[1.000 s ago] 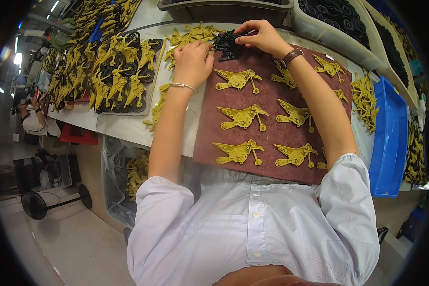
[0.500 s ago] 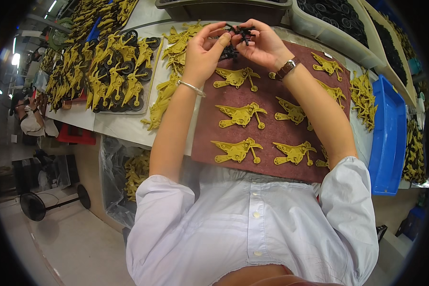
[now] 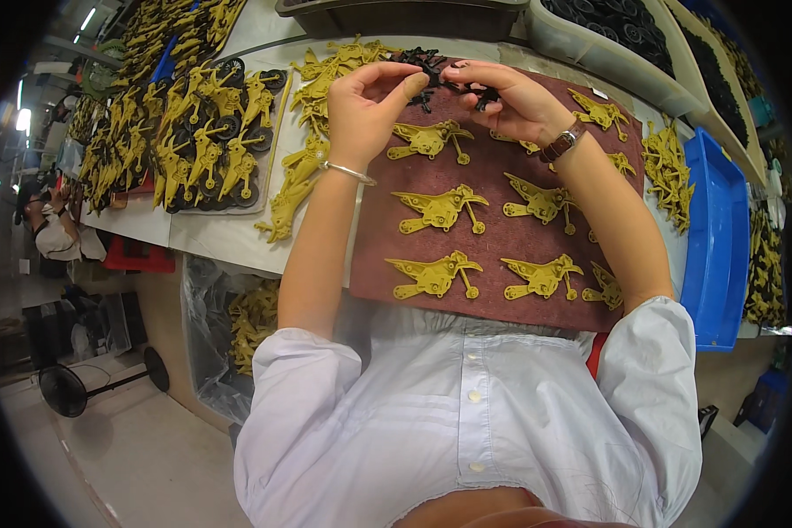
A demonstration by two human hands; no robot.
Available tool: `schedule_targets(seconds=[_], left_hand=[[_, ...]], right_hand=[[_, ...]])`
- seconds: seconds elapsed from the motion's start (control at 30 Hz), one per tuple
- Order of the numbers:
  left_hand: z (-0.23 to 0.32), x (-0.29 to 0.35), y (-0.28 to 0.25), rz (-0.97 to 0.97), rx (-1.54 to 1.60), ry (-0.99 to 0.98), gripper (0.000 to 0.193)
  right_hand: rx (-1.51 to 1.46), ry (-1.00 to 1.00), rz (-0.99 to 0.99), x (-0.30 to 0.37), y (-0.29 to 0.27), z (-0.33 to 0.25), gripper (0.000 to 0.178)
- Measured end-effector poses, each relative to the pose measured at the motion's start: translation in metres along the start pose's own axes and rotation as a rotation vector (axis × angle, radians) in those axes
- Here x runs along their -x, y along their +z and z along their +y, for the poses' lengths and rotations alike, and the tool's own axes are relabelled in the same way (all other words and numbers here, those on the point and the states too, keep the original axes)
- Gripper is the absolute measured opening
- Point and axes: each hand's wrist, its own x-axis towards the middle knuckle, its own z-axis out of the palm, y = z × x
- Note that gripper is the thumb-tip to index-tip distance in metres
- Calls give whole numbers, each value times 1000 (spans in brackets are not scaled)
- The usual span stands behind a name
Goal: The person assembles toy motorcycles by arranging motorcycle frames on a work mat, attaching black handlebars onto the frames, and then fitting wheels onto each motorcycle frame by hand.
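Note:
My left hand point(image 3: 370, 106) is closed, with thumb and forefinger pinched at small branching black plastic parts point(image 3: 426, 63) by the far edge of the brown mat point(image 3: 493, 255). Close beside it, the curled fingers of my right hand point(image 3: 521, 104) hold a black plastic piece point(image 3: 486, 95). Both fingertips partly hide the black parts, so their exact shape is unclear. Nearer to me, yellow plastic parts shaped like toy motorbike frames lie spaced in rows on the mat, such as a yellow frame part point(image 3: 438, 211) in the middle row.
A tray of yellow frames with black wheels point(image 3: 211, 145) stands left, beside loose yellow parts point(image 3: 295, 189). At the right are a yellow pile point(image 3: 669, 172) and a blue tray point(image 3: 713, 246). Bins of black parts point(image 3: 607, 31) line the back. Another person point(image 3: 57, 224) is far left.
My hands have moved slightly apart and a little nearer to me. A black piece now shows at the right hand's fingers, and more of the black parts shows beyond the left fingertips.

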Motion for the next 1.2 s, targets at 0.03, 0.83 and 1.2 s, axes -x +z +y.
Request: schedule_targets(seconds=[0.03,0.83,1.2], left_hand=[[-1,2,0,12,-5,-36,15],[-28,18,12,56,267,-152,22],[-21,15,-20,-410,-732,103,40]], right_hand=[[169,-40,35,3,-1,0,21],[921,-439,221,4,11,9,25],[1497,-312,82,-10,-19,-4,21]])
